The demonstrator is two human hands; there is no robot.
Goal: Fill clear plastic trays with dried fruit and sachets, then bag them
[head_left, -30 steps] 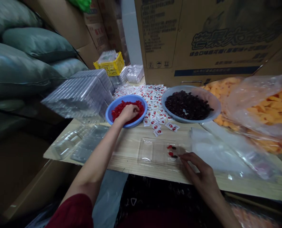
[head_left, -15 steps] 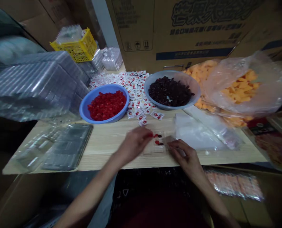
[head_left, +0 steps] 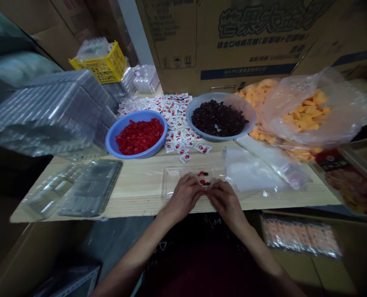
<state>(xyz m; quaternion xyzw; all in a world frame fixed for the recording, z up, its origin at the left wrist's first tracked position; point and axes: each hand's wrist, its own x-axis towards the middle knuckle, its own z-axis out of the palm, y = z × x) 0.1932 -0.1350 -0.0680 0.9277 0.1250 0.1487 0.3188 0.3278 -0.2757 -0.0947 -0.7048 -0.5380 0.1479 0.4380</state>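
Note:
A clear plastic tray (head_left: 167, 177) lies at the front middle of the table. In its right part sit red pieces (head_left: 202, 182), like candied fruit, paired with dark pieces (head_left: 206, 174). My left hand (head_left: 185, 194) is closed over the tray, fingertips pinched at a small red piece low in it. From the right, my right hand (head_left: 226, 201) meets it, thumb and fingers pressed together at the same spot; what they hold is hidden. Behind the tray stand a blue bowl (head_left: 109, 140) of red pieces and a paler bowl (head_left: 252, 119) of dark pieces.
Small printed sachets (head_left: 178, 119) are spread between and behind the bowls. Flat plastic bags (head_left: 251, 169) lie on the right, before a bag of orange pieces (head_left: 307, 117). Stacked clear trays (head_left: 56, 107) and empty clear cases (head_left: 88, 189) occupy the left; a carton (head_left: 177, 37) stands behind.
My left hand has moved right and down over the tray, uncovering its left part. My right hand has come in leftward, and the fingertips now meet. The view has shifted slightly.

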